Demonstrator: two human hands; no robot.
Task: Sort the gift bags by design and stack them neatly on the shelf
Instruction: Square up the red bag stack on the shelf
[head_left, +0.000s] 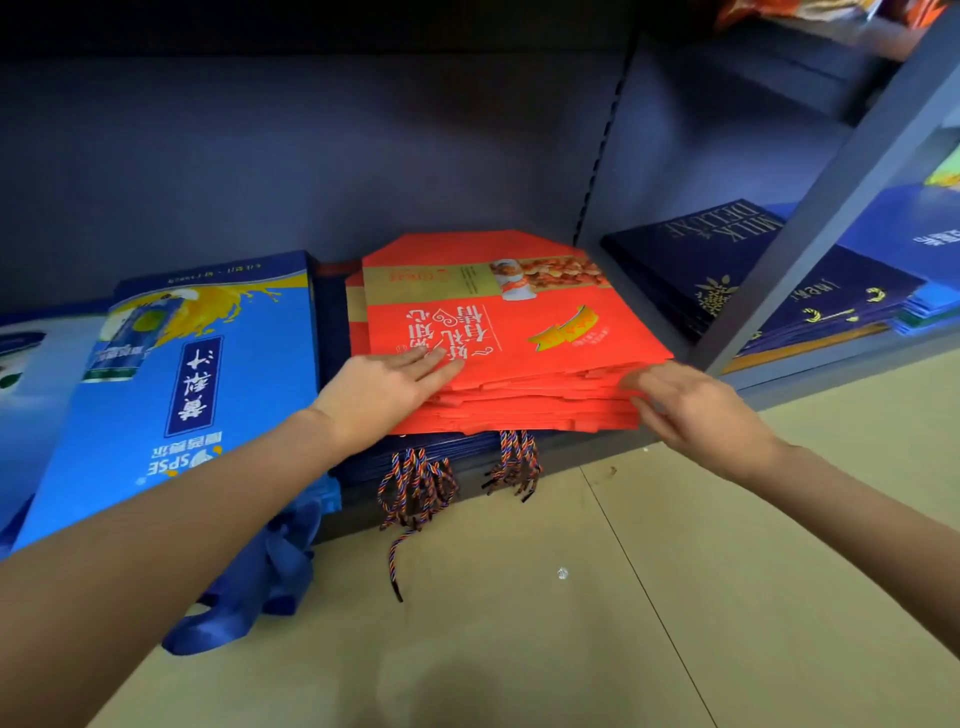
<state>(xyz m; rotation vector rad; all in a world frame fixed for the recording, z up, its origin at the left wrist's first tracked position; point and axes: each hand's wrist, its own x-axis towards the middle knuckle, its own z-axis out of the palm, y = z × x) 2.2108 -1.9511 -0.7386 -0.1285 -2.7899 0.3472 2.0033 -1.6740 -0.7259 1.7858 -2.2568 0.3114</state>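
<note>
Just blue bags (171, 384) beside red stack (519, 353)

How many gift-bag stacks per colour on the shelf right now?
Red stack, both hands on it: 1
Light blue stack: 1
Dark navy stacks: 2, one under the red stack, one in the next bay
Total: 4 stacks

Left hand lies flat on top; right hand touches the front corner.

shelf (597, 457) | holds blue bags (171, 395), navy bags (431, 460) under red bags (519, 358)
</note>
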